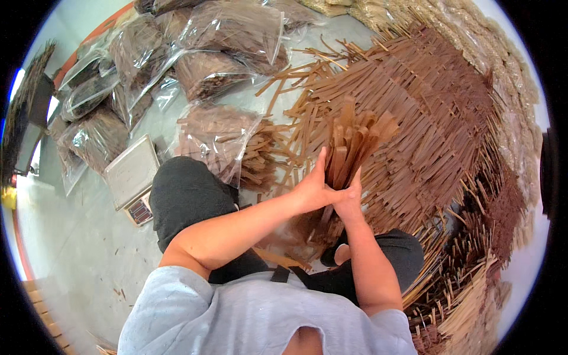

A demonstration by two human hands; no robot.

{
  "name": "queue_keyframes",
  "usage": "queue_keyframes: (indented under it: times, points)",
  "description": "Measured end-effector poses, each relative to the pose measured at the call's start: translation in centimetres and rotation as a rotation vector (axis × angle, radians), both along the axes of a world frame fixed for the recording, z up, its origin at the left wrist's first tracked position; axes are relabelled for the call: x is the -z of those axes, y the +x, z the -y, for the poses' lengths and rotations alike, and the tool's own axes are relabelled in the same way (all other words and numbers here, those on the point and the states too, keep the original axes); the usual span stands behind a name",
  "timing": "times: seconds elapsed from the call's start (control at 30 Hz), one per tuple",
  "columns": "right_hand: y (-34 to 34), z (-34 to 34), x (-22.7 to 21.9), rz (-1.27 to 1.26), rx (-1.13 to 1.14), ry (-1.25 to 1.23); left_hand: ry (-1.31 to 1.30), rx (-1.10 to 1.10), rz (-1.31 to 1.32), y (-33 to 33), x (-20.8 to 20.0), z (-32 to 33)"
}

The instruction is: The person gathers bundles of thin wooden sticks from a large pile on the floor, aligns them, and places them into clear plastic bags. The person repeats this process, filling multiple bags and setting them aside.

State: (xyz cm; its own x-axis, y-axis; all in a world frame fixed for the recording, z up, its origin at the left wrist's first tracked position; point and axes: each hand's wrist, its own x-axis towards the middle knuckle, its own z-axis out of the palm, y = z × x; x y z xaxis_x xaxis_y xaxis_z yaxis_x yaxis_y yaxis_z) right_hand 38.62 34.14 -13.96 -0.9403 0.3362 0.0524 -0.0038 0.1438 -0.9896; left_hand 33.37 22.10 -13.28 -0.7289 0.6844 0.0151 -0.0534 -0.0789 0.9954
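Both hands are closed around one upright bundle of flat brown strips (349, 142), whose upper ends fan out. My left hand (315, 190) grips the bundle's left side, thumb pointing inward. On its right side is my right hand (349, 200), whose fingers are partly hidden behind the strips. Just beyond the bundle, a wide pile of similar brown strips (420, 118) spreads out to the right. Left of my hands lies an open clear plastic bag (216, 139) with brown strips inside, some sticking out of its mouth.
Several filled clear bags (231, 35) are heaped at the far left. A flat-topped weighing scale (133, 168) stands on the grey floor (89, 248) beside my left knee. Pale wrapped bundles (503, 65) border the pile's far right edge. Darker strips (461, 266) stand near my right knee.
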Motion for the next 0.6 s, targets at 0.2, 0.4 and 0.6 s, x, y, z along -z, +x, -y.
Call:
queue_keyframes:
  times: [0.2,0.4,0.6]
  points:
    - [-0.2,1.0,-0.3,-0.043,-0.043,-0.06,-0.139,0.075,-0.002,-0.1,1.2,0.6]
    - [-0.8,-0.2,0.3,0.024,0.02,-0.206,-0.253,0.194,0.032,-1.6,-2.6,2.1]
    - [-2.3,-0.8,-2.6,0.092,0.205,-0.335,-0.626,0.345,-0.377,-10.0,-6.0,6.2]
